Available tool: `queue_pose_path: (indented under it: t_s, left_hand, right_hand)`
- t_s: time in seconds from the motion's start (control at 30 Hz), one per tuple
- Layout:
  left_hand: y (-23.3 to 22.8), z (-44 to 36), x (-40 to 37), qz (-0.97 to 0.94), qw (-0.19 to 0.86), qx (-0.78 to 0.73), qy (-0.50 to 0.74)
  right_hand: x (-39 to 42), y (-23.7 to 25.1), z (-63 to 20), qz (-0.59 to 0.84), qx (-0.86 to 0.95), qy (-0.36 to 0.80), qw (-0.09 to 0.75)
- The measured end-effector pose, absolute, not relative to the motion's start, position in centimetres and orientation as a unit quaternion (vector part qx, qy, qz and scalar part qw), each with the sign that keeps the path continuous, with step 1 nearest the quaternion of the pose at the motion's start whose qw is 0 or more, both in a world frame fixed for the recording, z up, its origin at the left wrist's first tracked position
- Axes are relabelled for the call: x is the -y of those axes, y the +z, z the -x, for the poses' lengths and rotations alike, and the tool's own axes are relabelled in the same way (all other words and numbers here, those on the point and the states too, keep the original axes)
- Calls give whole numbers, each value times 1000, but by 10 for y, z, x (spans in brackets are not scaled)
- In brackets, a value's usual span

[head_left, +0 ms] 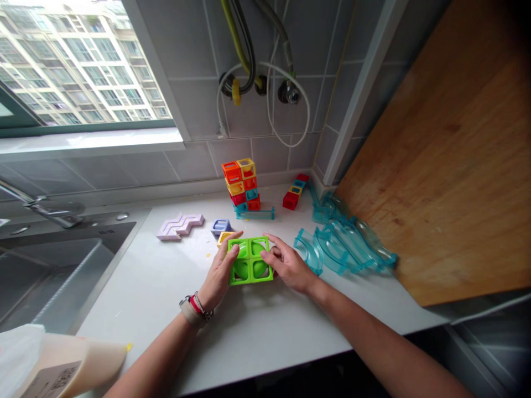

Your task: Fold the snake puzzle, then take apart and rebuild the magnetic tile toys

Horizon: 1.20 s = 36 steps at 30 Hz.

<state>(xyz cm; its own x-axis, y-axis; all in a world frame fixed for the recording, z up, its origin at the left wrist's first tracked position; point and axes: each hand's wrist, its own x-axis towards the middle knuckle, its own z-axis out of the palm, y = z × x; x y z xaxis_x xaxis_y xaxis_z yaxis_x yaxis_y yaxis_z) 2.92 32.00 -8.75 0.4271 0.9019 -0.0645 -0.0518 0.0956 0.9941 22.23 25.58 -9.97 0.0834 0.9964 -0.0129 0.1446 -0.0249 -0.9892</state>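
Between my two hands is a bright green block of joined open-sided toy cubes (250, 261), two wide and two high on its facing side. My left hand (219, 271) grips its left edge, thumb on the front. On the right edge, my right hand (290, 265) holds it with thumb and curled fingers. Just behind lie a blue-purple cube (221, 227) and a yellow cube (224, 237), the latter partly covered by my left hand. Farther back stands a stack of red, orange, yellow and blue cubes (243, 185), with a clear blue track piece (259, 213) at its foot.
Clear blue track pieces (346, 243) are heaped at right against a wooden board (448, 166). A row of coloured cubes (295, 192) lies near the corner. Lilac zigzag pieces (180, 226) sit left, beside the sink (124, 232). A whitish container (89, 354) stands at front left.
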Motion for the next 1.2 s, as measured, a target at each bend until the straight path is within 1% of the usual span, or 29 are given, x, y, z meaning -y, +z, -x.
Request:
queue_pose_path:
  t_s: [0.2,0.43,0.57,0.67,0.77,0.9,1.1,1.2]
  left_hand:
    - [-93,-27,-321,-554,650,-388,347]
    - [-89,-29,-320,-506,724,-349,314]
    - [-83,-31,-317,-494,723,-357,323]
    - [-82,-31,-315,-495,726,-355,321]
    - [-86,-31,-314,-516,710,-356,321]
    - [-91,-29,-313,-563,659,-371,333]
    - [-91,-27,-313,-575,651,-367,334]
    - [-95,-28,-312,-545,665,-367,355]
  right_hand:
    - [-250,-94,-221,534,529,462,470]
    - [-251,-94,-219,488,506,505,501]
    - [-250,-87,-220,456,502,534,504]
    - [-249,-85,-220,453,501,552,490]
    - [-247,-88,-219,492,514,528,463]
    - [-245,-91,-218,546,545,473,426]
    - [-242,-86,-218,538,573,460,414]
    - [-243,-88,-218,531,579,456,417]
